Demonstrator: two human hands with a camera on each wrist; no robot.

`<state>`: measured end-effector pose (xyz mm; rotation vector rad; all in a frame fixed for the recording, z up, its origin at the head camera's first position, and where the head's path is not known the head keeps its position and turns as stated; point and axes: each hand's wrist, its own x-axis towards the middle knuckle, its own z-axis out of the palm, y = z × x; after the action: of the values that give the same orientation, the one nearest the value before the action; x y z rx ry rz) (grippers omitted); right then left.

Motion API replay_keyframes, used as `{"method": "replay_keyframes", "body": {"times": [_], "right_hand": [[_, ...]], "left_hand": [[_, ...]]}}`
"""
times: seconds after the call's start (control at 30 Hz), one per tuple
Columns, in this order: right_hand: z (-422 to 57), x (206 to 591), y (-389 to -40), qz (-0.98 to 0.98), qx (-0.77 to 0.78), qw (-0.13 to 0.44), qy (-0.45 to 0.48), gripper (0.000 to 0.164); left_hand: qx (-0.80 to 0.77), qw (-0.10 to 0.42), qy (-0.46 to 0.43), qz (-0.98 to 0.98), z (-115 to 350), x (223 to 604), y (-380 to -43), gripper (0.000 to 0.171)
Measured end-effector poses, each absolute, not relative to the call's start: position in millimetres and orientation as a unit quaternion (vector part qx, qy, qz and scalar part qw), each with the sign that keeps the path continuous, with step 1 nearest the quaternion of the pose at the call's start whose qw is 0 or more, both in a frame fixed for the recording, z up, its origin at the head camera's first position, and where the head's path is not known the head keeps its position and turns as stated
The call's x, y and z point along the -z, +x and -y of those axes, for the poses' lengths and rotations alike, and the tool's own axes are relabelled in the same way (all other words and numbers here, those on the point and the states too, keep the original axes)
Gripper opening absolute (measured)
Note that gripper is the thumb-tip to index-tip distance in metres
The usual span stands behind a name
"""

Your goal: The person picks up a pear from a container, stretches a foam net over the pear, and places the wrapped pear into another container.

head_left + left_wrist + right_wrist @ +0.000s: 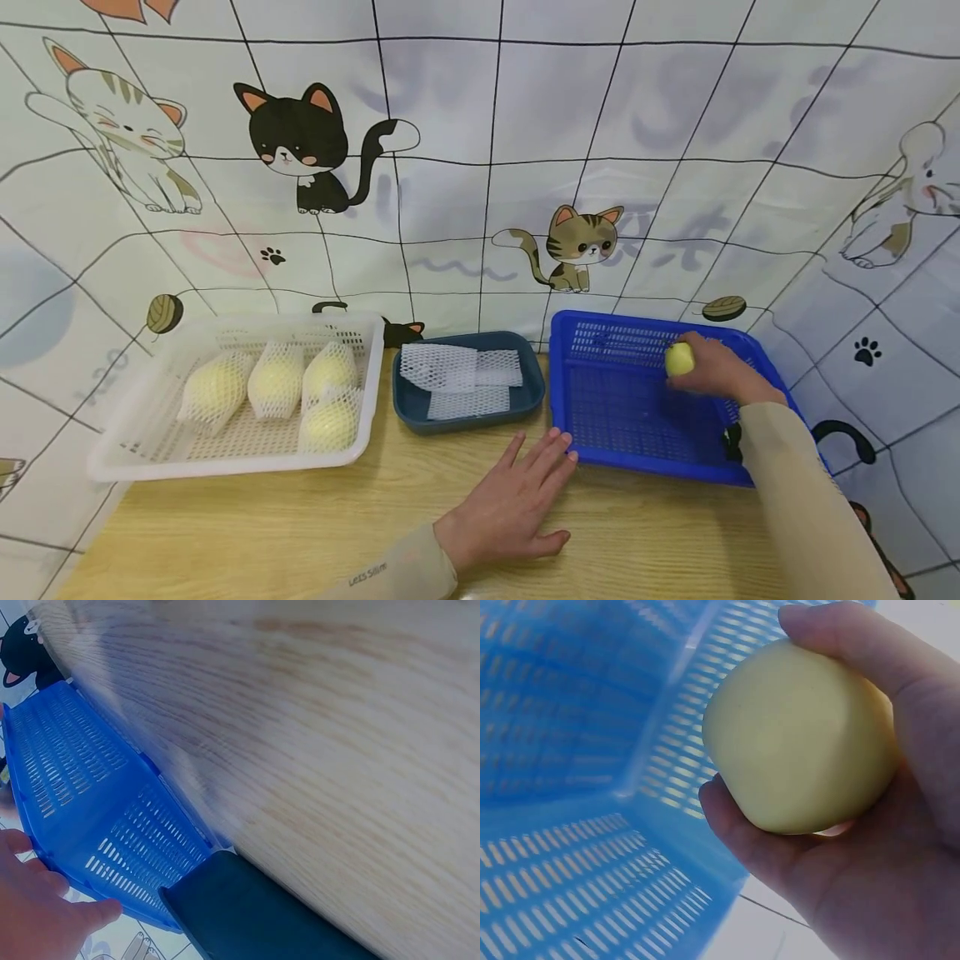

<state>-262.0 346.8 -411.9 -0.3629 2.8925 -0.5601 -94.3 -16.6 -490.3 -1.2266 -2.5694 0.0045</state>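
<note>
My right hand [712, 367] grips a smooth, pale yellow-green apple [799, 739] above the right part of the blue basket [622, 408]. In the right wrist view, thumb and fingers curl around its sides, and no foam net covers it. My left hand [513, 504] has its fingers spread over the wooden table, fingertips at the near left corner of the blue basket; whether they touch the rim I cannot tell. Just beyond it, a dark teal tray [468, 425] holds several white foam net sleeves [438, 367], lying flat and overlapping.
A white basket [240, 468] at the left holds several yellow fruits [276, 383] in white foam nets. All the containers stand along the back of the wooden table [300, 533], against a wall covering [450, 100] printed with cats.
</note>
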Motion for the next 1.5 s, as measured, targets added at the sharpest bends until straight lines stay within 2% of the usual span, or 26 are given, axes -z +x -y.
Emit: {"method": "replay_keyframes", "body": {"times": [0.3,0.67,1.17,1.5], "right_hand": [[-350,377,-229,-0.961,0.243,0.005,-0.128,0.085],[-313,364,-185,-0.946,0.292,-0.104,-0.095,0.086],[-268,387,-142,-0.9,0.399,-0.162,-0.062,0.078],[-235,396,-121,-0.885,0.434,-0.151,-0.08,0.073]], "left_hand": [[0.016,0.139,-0.428,0.893,15,490,-92,0.092],[0.045,0.126,-0.43,0.893,22,489,-92,0.091],[0.069,0.126,-0.435,0.889,31,498,-92,0.096],[0.16,0.169,-0.379,0.895,71,486,-88,0.075]]}}
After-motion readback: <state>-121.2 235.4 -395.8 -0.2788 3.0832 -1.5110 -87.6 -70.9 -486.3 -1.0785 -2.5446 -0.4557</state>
